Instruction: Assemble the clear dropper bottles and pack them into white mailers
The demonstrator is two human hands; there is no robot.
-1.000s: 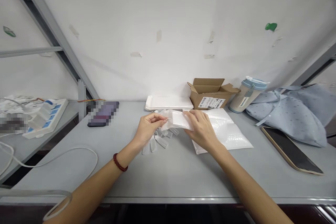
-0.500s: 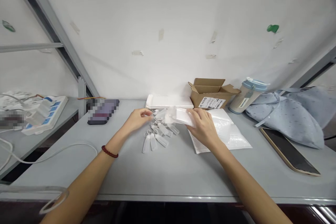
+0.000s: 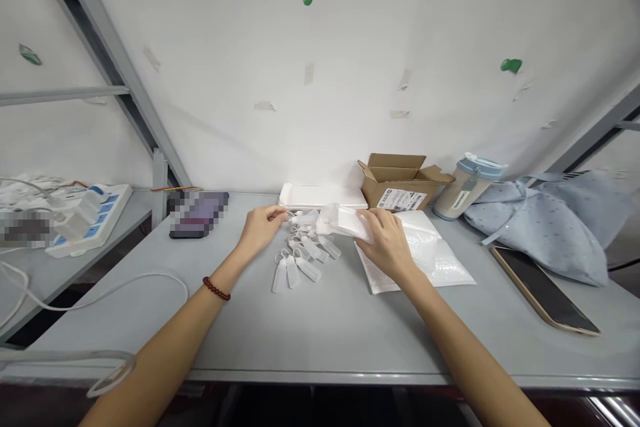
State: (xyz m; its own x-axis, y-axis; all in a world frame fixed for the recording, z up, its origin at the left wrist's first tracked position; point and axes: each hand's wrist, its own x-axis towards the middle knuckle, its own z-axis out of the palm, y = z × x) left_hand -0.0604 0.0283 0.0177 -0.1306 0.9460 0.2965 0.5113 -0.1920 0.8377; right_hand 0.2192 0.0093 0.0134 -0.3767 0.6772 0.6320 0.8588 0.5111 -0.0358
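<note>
Plastic film is what I have in hand here: my right hand (image 3: 387,243) holds a small clear bag (image 3: 345,221) just above the grey table (image 3: 320,327), fingers curled over its right end and thumb beneath, so the bag sticks out leftward from the grip with its open mouth toward my left hand (image 3: 260,228). That left hand is closed in a narrow pinch on 1 small white plastic tag (image 3: 303,218), thumb and forefinger meeting on its end, and the tag's free end sits right at the bag's mouth; whether it is already inside I cannot tell, since white on clear blurs together. I judge the bag to be nearly weightless, limp and slick, likely to collapse or slide if gripped flat, so the edge near the mouth seems the place to hold it. The tag looks light, stiff and smooth, easy to pinch at its looped end but easy to drop too. Below and between my hands a loose cluster of similar tags (image 3: 297,260) lies on the table, close to my left fingers but not touching them. Under my right wrist lies a white padded mailer (image 3: 430,253). Further back stand a cardboard box (image 3: 400,183), a white tray (image 3: 323,196) and a lidded cup (image 3: 465,185); a phone (image 3: 545,290) lies to the right.
</note>
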